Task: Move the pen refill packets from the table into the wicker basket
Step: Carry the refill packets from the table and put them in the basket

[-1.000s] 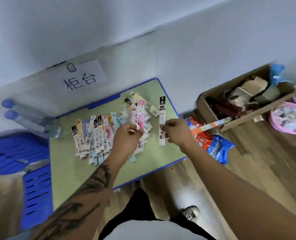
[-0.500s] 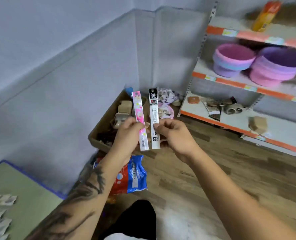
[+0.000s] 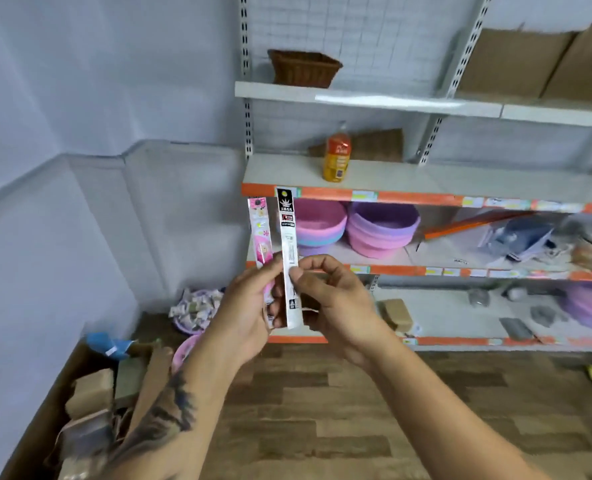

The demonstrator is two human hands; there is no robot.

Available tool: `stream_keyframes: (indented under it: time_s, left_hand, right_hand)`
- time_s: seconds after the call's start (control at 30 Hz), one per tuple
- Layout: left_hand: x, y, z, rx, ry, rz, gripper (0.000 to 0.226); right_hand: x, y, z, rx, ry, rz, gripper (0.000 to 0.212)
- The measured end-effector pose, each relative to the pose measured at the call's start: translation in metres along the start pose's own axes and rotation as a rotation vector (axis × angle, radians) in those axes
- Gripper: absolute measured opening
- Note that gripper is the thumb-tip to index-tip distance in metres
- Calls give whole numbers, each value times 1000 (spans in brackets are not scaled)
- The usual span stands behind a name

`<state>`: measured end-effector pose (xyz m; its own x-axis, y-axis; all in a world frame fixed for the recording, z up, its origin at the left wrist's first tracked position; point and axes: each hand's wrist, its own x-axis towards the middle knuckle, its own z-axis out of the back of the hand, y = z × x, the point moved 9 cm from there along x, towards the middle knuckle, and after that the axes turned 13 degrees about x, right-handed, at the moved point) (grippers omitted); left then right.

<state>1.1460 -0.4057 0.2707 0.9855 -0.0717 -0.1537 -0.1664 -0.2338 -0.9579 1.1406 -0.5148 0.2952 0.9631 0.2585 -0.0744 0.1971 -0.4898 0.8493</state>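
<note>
The left hand [image 3: 246,306] holds a pink refill packet [image 3: 261,237] upright, its grip narrow, fingers and thumb curled round the packet's lower part so the flowered upper half stands above the knuckles. Just beside it, the right hand [image 3: 336,306] pinches a white refill packet [image 3: 289,251] with a black header between thumb and forefinger at about mid-length; the packet's top rises above that grip and its bottom end hangs below it. The two packets stand nearly parallel, close together; whether they touch lower down, behind the fingers, is hard to tell.

Well above both grips and a little to their right, the wicker basket [image 3: 305,69] sits on the top shelf [image 3: 374,98] of a rack. An orange bottle [image 3: 336,157] stands on the shelf below it, just above the packet tops. Behind the packets, level with them, pink and purple tubs [image 3: 381,226] are stacked on a lower shelf. Down and left of the left grip, an open cardboard box [image 3: 90,393] of assorted goods rests on the wooden floor [image 3: 322,410].
</note>
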Motion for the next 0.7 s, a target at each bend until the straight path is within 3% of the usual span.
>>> stream_keyframes:
  time_s: [0.2, 0.3, 0.57, 0.7]
  left_hand:
    - [118, -62, -17, 74, 69, -74, 54]
    - [161, -95, -20, 133, 13, -158, 29]
    - [291, -178, -31, 226, -157, -326, 8]
    - [356, -224, -31, 214, -239, -335, 25]
  right_hand:
    - [101, 64, 17, 13, -8, 46, 7]
    - [146, 89, 24, 5, 2, 81, 2]
    - [283, 186, 27, -340, 58, 353, 23]
    - [348, 263, 19, -498, 84, 474, 23]
